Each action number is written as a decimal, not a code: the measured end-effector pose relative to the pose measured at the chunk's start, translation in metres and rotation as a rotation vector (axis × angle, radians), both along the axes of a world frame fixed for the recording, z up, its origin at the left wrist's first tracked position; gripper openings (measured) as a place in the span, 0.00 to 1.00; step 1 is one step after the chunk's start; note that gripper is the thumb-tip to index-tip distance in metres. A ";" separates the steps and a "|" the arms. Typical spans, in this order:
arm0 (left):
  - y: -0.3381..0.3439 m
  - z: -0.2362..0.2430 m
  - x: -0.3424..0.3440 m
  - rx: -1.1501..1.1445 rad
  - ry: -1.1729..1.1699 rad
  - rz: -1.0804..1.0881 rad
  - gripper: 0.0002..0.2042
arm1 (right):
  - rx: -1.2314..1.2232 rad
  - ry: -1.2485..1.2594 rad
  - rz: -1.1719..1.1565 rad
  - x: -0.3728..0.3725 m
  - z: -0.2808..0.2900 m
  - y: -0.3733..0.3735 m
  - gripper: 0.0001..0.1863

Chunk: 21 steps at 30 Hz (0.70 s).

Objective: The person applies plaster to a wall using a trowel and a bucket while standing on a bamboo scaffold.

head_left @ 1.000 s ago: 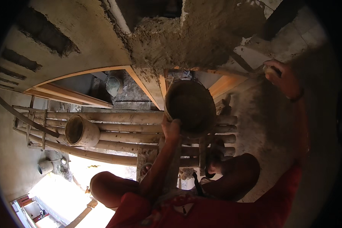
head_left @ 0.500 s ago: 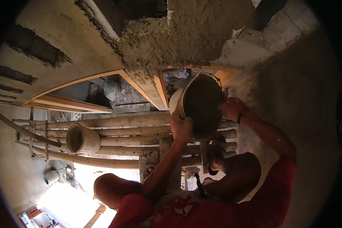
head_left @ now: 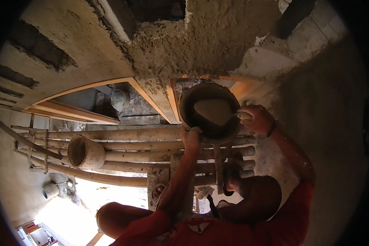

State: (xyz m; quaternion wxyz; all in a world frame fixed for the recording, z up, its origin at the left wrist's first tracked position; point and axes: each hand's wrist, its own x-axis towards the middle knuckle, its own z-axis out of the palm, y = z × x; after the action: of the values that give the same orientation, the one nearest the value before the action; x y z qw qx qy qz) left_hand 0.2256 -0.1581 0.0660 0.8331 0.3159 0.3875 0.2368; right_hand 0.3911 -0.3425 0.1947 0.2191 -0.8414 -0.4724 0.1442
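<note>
Since the frame half a second ago, the held bucket (head_left: 209,92) has been turned so that its mouth faces the camera more squarely; the outer wall that was shown on its left has been lost from view, and a pale rounded patch (head_left: 213,111) has been revealed inside, though whether it is a blade or mortar cannot be told. The right hand (head_left: 257,118), seen a second ago out at the wall on the far right, is now set just beside the bucket's right rim, and a pale handle (head_left: 244,116) is clasped in its fingers. The near left rim of the bucket is gripped by the left hand (head_left: 191,139), as in both earlier frames. The bucket is held in front of the body, over the right part of the wooden poles (head_left: 139,134); whether any weight is borne by them cannot be seen. Two buckets are counted at this level, the held one and a second bucket (head_left: 95,151) set on the poles to the left. One pail (head_left: 119,99) is seen through the left wood-framed opening, and one container (head_left: 50,190) at lower left. At least four poles and at least four dark slots (head_left: 41,46) can be counted. One dark wristband (head_left: 271,128) is worn, on the right wrist.
</note>
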 end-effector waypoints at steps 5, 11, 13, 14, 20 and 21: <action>-0.001 -0.010 0.008 -0.083 0.035 -0.010 0.23 | -0.078 0.090 0.054 0.013 0.076 0.011 0.22; 0.007 -0.045 0.022 -0.048 0.079 0.059 0.28 | -0.200 0.308 0.046 0.059 0.064 0.044 0.23; 0.006 -0.043 0.029 -0.082 0.052 0.036 0.30 | -0.168 0.260 -0.058 0.085 0.060 0.050 0.23; 0.009 -0.044 0.031 -0.093 0.039 0.024 0.31 | -0.100 0.189 -0.094 0.096 0.069 0.050 0.23; 0.022 -0.058 0.037 -0.082 0.090 0.038 0.31 | 0.023 0.050 -0.059 0.083 0.107 0.030 0.24; 0.022 -0.061 0.036 -0.070 0.097 0.038 0.30 | -0.008 0.060 -0.028 0.076 0.097 0.027 0.24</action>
State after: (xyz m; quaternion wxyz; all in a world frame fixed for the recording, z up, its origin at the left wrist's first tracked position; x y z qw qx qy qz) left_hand 0.2617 -0.1358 0.0054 0.8192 0.2905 0.4414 0.2232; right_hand 0.4673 -0.3156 0.2921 0.2316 -0.8441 -0.4534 0.1681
